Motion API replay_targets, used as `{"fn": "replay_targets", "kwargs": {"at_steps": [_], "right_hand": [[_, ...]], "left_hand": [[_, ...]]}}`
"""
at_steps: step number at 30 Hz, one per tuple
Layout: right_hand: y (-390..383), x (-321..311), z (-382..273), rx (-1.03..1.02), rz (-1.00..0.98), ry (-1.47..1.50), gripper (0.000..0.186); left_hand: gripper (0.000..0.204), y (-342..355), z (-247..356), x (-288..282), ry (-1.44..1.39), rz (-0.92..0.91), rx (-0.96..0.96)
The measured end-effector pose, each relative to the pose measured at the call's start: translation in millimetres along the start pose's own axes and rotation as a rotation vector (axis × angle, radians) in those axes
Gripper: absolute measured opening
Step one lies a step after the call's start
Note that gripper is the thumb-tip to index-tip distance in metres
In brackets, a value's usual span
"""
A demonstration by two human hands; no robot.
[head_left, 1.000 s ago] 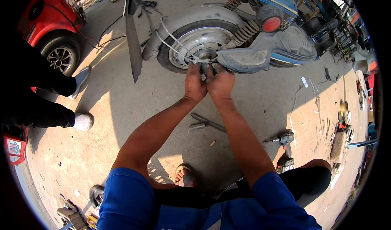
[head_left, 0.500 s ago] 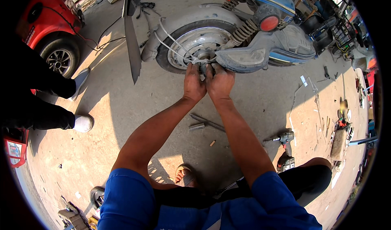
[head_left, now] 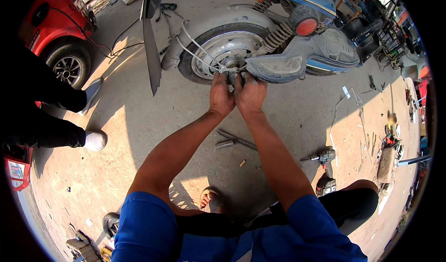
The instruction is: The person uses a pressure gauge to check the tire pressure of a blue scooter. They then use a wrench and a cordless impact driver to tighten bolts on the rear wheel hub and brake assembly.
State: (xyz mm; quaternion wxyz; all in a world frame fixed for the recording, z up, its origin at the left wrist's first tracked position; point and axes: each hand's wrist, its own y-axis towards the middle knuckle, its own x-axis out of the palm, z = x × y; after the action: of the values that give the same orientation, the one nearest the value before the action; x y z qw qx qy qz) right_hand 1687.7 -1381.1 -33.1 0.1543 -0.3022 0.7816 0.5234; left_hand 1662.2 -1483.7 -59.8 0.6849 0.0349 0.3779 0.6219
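Two sets: left fingers (head_left: 216, 79), right fingers (head_left: 250, 79) | curled beside wheel hub (head_left: 236, 62) | clamped or not: can't tell

Silver-rimmed wheel with a black tyre (head_left: 241, 40) sat beneath a dusty grey curved mudguard (head_left: 234, 15). Bare left hand (head_left: 222, 98) and bare right hand (head_left: 251, 94) met side by side at the wheel's near edge, fingers bent in toward its hub; their exact grip was hidden. Two thin pale rods (head_left: 200, 44) slanted across the wheel's left part. Dusty coil spring (head_left: 278, 36) rose at its right. On the wheel's near side, well apart: dark metal bar (head_left: 238, 139) lay beside a short grey cylinder (head_left: 224, 144); black-and-grey cordless driver (head_left: 326, 158) lay farther right. Well left of the wheel stood a person in black trousers (head_left: 55, 127).
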Motion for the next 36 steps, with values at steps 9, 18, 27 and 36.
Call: {"fn": "replay_targets", "kwargs": {"at_steps": [9, 18, 27, 36], "right_hand": [[2.1, 0.9, 0.4, 0.053, -0.050, 0.086, 0.018], [1.8, -1.0, -0.1, -0.027, 0.030, 0.028, 0.021], [2.9, -1.7, -0.5, 0.035, -0.011, 0.035, 0.023], [-0.4, 3.0, 2.8, 0.072, -0.071, 0.066, 0.021]], "left_hand": [[0.034, -2.3, -13.7, 5.3, 0.020, -0.006, 0.034], [0.036, -0.4, -5.4, 1.2, 0.000, 0.021, 0.010], [0.026, 1.5, -6.1, 4.0, -0.022, 0.092, 0.083], [0.025, 0.1, -19.1, 9.2, 0.049, 0.106, 0.162]]}}
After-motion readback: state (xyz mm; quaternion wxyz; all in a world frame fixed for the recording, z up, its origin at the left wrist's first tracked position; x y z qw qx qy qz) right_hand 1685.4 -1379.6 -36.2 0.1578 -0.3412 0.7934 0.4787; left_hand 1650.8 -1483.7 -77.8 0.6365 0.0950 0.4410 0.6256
